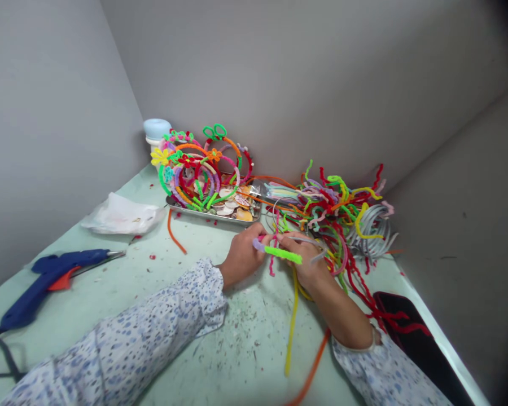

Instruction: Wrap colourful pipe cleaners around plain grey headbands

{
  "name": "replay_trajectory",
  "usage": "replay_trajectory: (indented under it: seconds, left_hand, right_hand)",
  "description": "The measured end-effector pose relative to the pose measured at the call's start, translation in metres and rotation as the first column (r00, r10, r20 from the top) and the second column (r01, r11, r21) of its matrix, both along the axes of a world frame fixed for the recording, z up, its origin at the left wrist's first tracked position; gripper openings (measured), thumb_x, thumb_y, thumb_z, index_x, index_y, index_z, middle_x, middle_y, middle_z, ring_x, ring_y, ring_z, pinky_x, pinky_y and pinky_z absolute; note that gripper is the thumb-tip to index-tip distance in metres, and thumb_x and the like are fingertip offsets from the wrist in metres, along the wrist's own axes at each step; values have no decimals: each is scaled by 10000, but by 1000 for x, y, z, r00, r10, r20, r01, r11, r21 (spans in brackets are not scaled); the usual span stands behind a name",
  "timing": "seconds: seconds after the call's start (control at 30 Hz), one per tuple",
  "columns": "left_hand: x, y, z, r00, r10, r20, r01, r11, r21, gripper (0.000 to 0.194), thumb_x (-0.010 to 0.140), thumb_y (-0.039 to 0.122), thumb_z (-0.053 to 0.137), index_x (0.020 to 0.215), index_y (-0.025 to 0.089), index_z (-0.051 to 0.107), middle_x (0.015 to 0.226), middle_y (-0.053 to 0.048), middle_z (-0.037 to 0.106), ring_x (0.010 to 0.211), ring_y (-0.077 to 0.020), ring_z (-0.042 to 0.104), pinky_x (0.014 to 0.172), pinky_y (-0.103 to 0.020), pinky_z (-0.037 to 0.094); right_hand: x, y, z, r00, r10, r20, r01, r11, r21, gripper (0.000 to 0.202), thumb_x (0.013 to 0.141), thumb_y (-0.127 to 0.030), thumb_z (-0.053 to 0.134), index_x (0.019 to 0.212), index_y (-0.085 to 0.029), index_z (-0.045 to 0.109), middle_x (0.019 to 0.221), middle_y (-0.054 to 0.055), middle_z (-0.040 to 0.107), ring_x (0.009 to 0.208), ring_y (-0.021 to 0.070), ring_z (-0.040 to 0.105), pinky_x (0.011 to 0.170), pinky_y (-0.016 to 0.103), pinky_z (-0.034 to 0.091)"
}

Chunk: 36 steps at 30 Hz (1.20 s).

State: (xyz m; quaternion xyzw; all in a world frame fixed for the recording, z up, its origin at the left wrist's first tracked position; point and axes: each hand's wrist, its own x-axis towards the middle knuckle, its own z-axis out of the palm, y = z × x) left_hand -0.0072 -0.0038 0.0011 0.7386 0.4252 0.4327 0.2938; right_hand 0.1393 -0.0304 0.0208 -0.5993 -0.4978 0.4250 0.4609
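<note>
Both hands meet over the middle of the table around a thin grey headband partly wrapped in fuzzy pipe cleaner, with a bright green stretch (283, 255) and a lilac stretch (258, 245). My left hand (246, 249) is closed on the headband by its lilac part. My right hand (302, 254) has its fingertips pinched at a pink pipe cleaner (272, 266) that crosses the band. A bare grey length of the headband (319, 246) shows over the right hand. The fingertips partly hide where the pink pipe cleaner meets the band.
Finished-looking colourful headbands (197, 175) stand on a metal tray (211, 216) of shells. Loose pipe cleaners (334, 197) and grey headbands (370, 231) pile at right. A blue glue gun (55, 279) and plastic bag (122, 215) lie left; a dark phone (423, 344) lies right. Walls enclose the table.
</note>
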Motion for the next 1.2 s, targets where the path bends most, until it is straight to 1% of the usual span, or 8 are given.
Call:
replay_trajectory:
  seconds: [0.13, 0.23, 0.37, 0.53, 0.77, 0.9, 1.03, 1.2]
  left_hand:
    - [1, -4, 6, 999, 18, -40, -17, 1000, 26, 190, 875, 290, 481, 711, 196, 498, 648, 17, 490, 573, -112, 411, 567, -252, 303]
    - [0, -2, 2, 999, 36, 19, -35, 999, -33, 179, 867, 293, 487, 720, 191, 493, 627, 28, 473, 567, -109, 402, 554, -248, 294]
    - [-2, 6, -4, 985, 76, 157, -53, 988, -148, 194, 860, 299, 492, 701, 190, 468, 596, 39, 439, 562, -105, 390, 549, -244, 298]
    - [-1, 9, -4, 975, 68, 209, -24, 978, -209, 204, 847, 302, 503, 682, 191, 458, 602, 36, 451, 574, -107, 398, 566, -246, 319]
    - [-2, 6, -9, 989, 37, 144, -12, 985, -170, 184, 831, 301, 517, 691, 187, 482, 587, 41, 426, 562, -107, 379, 552, -240, 292]
    - [-3, 5, -6, 990, -7, 139, 30, 986, -166, 177, 839, 304, 508, 710, 186, 486, 599, 40, 438, 574, -110, 385, 552, -242, 290]
    - [-3, 5, -5, 989, -12, 144, 35, 987, -160, 177, 850, 305, 500, 718, 188, 481, 610, 38, 450, 579, -112, 388, 555, -247, 294]
    - [-4, 4, -3, 987, -29, 156, 56, 984, -170, 191, 846, 328, 518, 718, 192, 480, 634, 25, 477, 595, -121, 402, 557, -253, 296]
  right_hand:
    - [-2, 3, -6, 983, 5, -182, -12, 999, -39, 302, 742, -476, 568, 608, -207, 538, 479, -18, 490, 414, 114, 402, 402, 254, 301]
    - [0, 5, -9, 967, 57, -247, -63, 998, -20, 286, 722, -465, 631, 676, -186, 590, 536, -10, 548, 453, 117, 464, 428, 249, 340]
    - [3, 4, -8, 983, 99, -156, -96, 995, 31, 290, 724, -440, 679, 820, -168, 653, 611, -2, 626, 506, 114, 515, 474, 237, 379]
    - [2, 4, -10, 995, 59, -77, -55, 997, 53, 309, 754, -463, 652, 805, -159, 644, 585, -12, 613, 449, 92, 460, 451, 232, 352]
    - [1, 4, -4, 998, 38, 51, -41, 997, 62, 304, 765, -463, 623, 665, -177, 605, 503, -12, 566, 415, 109, 438, 418, 242, 319]
    - [0, 3, 0, 999, 4, 52, -8, 996, 83, 256, 743, -446, 631, 706, -196, 594, 481, -29, 547, 399, 119, 429, 407, 250, 307]
    - [1, 4, -2, 997, -29, 71, 21, 993, 118, 271, 737, -463, 636, 776, -197, 601, 504, -29, 557, 413, 134, 444, 423, 261, 329]
    - [2, 3, -4, 994, -9, 111, -5, 992, 125, 261, 769, -458, 602, 780, -197, 612, 535, -20, 568, 426, 136, 446, 437, 267, 327]
